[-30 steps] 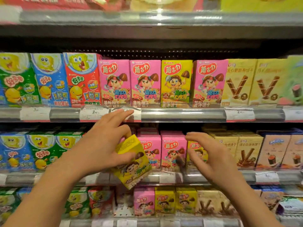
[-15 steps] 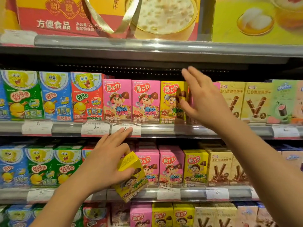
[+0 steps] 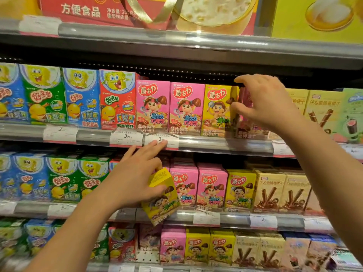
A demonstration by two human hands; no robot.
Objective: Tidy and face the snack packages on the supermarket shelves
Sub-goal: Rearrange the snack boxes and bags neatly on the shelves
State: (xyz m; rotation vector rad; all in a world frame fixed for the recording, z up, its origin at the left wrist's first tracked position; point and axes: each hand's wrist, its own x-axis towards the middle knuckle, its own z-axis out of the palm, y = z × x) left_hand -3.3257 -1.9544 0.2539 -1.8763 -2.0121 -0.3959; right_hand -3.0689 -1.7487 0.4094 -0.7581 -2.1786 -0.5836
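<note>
Yellow box (image 3: pixel 161 197) tilted in left grip (image 3: pixel 135 179); right grip (image 3: pixel 263 103) clamped on pink box (image 3: pixel 247 114).

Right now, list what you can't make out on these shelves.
- Head view: the pink box on the upper snack shelf is mostly covered by the right hand; its front cannot be read.
- The yellow box in the left hand is tilted and partly covered by the fingers.
- Price tags are too small and glary to read fully.
- Bottom-shelf boxes at right are blurred.
- The top-shelf red carton is cut off by the frame edge.
</note>
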